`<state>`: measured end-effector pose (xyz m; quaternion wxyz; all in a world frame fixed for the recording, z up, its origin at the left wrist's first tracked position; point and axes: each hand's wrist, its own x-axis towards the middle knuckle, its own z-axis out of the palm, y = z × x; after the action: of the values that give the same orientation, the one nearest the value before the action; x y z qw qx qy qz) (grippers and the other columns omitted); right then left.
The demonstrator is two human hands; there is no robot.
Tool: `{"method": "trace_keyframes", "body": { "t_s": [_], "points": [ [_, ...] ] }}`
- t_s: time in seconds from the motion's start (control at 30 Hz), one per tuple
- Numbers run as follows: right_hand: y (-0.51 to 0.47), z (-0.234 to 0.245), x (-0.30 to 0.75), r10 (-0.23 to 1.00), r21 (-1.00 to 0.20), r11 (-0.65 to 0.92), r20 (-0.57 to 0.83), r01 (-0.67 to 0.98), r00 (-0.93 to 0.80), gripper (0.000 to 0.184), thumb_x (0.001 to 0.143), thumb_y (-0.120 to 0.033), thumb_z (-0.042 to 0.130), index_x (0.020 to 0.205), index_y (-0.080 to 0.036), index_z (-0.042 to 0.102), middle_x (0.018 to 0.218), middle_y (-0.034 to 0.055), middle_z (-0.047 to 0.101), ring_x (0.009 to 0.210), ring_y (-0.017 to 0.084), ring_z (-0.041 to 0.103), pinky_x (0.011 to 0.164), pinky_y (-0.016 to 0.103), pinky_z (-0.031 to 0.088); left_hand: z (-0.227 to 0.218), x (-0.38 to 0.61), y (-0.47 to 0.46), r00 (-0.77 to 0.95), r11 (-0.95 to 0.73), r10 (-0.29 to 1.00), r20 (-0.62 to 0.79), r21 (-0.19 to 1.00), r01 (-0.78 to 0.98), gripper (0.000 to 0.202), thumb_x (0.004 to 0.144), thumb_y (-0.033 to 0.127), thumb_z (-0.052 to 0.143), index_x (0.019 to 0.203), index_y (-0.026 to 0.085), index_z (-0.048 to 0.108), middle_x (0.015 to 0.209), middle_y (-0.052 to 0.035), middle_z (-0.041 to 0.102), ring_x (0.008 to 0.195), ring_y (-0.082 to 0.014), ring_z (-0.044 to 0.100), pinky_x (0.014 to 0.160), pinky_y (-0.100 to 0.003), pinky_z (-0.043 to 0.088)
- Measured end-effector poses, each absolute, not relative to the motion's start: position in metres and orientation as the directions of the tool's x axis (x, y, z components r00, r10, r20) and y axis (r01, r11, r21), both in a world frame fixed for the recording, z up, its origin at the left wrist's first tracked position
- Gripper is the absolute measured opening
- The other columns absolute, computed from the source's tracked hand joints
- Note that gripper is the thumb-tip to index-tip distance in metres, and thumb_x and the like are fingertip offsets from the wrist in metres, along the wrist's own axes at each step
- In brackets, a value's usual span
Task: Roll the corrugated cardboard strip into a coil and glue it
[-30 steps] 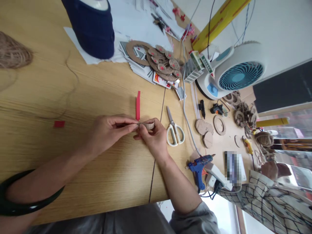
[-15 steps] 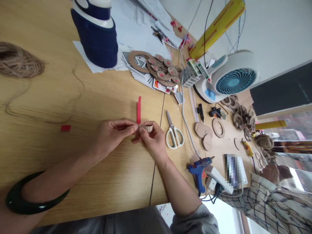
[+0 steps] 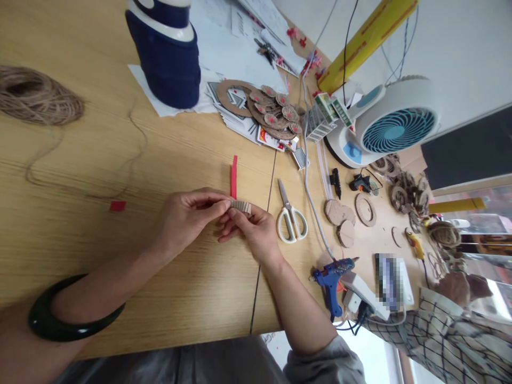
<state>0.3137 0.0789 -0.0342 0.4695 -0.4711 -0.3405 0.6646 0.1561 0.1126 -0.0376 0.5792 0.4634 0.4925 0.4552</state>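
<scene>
- Since the earlier frames the corrugated cardboard strip has flattened from a loose curl into a straighter band, while both hands have stayed at the same spot on the desk.
- Left hand: fingers drawn together, thumb and forefinger pinched on the strip's left end.
- Right hand: fingers curled under and thumb on top, gripping the strip's right end.
- Strip's long axis runs left to right between the two hands, held just above the desk, so each hand has one end and neither is nearer.
- Red paper strip lies flat just beyond the fingertips, its long axis pointing away from the person.
- Scissors rest just right of the right hand; a glue gun lies farther right.
</scene>
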Motion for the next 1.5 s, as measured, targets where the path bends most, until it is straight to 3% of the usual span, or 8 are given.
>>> {"method": "trace_keyframes", "body": {
  "t_s": [0.23,0.37,0.57,0.73,0.93,1.03,1.23,1.5],
  "points": [
    [0.077,-0.042,0.31,0.979,-0.94,-0.181,-0.201,-0.289,0.041,0.044,0.078,-0.059,0.092,0.077,-0.021,0.07,0.067,-0.0036,0.075,0.049,0.011,0.068,0.052,0.024,0.065,-0.035,0.158,0.109,0.149,0.173,0.976,-0.157,0.979,-0.103,0.008,0.08,0.035,0.083,0.082,0.029,0.089,0.083,0.0011,0.084,0.078,-0.0183,0.074,0.073,-0.027,0.059],
    [0.078,-0.039,0.311,0.979,-0.961,-0.153,-0.178,-0.229,0.096,0.038,0.081,-0.055,0.09,0.078,-0.022,0.069,0.064,-0.005,0.073,0.048,0.011,0.067,0.053,0.024,0.065,-0.036,0.16,0.108,0.185,0.267,0.954,-0.237,0.95,-0.163,0.015,0.081,0.04,0.083,0.09,0.03,0.09,0.089,-0.0002,0.086,0.085,-0.0194,0.076,0.081,-0.029,0.061],
    [0.076,-0.036,0.309,0.974,-0.98,-0.142,-0.164,-0.139,0.155,0.032,0.082,-0.046,0.088,0.076,-0.022,0.067,0.065,-0.0043,0.073,0.05,0.011,0.07,0.052,0.022,0.062,-0.031,0.162,0.109,0.192,0.253,0.956,-0.22,0.953,-0.167,0.011,0.075,0.035,0.085,0.081,0.027,0.088,0.078,-0.001,0.082,0.072,-0.019,0.073,0.068,-0.029,0.06],
    [0.075,-0.034,0.307,0.976,-0.984,-0.154,-0.165,-0.087,0.139,0.032,0.082,-0.045,0.087,0.075,-0.022,0.065,0.064,-0.0043,0.071,0.053,0.011,0.07,0.054,0.022,0.061,-0.034,0.158,0.11,0.167,0.199,0.969,-0.181,0.975,-0.101,0.01,0.078,0.034,0.083,0.083,0.027,0.088,0.081,-0.0004,0.084,0.075,-0.0182,0.074,0.071,-0.028,0.059],
    [0.078,-0.028,0.311,0.974,-0.99,-0.14,-0.141,-0.021,0.179,0.031,0.079,-0.041,0.09,0.095,-0.023,0.069,0.073,-0.0061,0.072,0.058,0.009,0.07,0.057,0.021,0.059,-0.042,0.154,0.111,0.107,0.187,0.978,-0.181,0.981,-0.045,0.016,0.079,0.038,0.085,0.087,0.025,0.088,0.09,-0.0015,0.086,0.087,-0.0207,0.078,0.082,-0.029,0.061],
    [0.079,-0.03,0.314,0.978,-0.991,-0.131,-0.136,-0.04,0.16,0.025,0.086,-0.042,0.085,0.092,-0.024,0.068,0.072,-0.0051,0.073,0.06,0.011,0.072,0.061,0.023,0.062,-0.042,0.155,0.111,0.145,0.208,0.969,-0.199,0.977,-0.053,0.018,0.079,0.039,0.086,0.088,0.024,0.088,0.091,-0.003,0.086,0.086,-0.0215,0.079,0.082,-0.031,0.062],
    [0.082,-0.036,0.317,0.977,-0.98,-0.177,-0.186,-0.086,0.105,0.033,0.083,-0.049,0.088,0.088,-0.024,0.066,0.069,-0.0045,0.075,0.059,0.014,0.076,0.063,0.027,0.066,-0.042,0.156,0.111,0.174,0.237,0.959,-0.223,0.969,-0.064,0.017,0.075,0.037,0.085,0.086,0.024,0.088,0.083,-0.0019,0.085,0.076,-0.0194,0.078,0.075,-0.03,0.063],
    [0.082,-0.035,0.316,0.982,-0.981,-0.158,-0.168,-0.115,0.089,0.026,0.084,-0.042,0.087,0.086,-0.023,0.068,0.069,-0.0045,0.076,0.057,0.012,0.075,0.061,0.025,0.064,-0.043,0.155,0.111,0.168,0.21,0.965,-0.201,0.977,-0.041,0.019,0.076,0.038,0.083,0.089,0.025,0.088,0.087,-0.0024,0.086,0.08,-0.0202,0.079,0.078,-0.031,0.062]
  ]
}}
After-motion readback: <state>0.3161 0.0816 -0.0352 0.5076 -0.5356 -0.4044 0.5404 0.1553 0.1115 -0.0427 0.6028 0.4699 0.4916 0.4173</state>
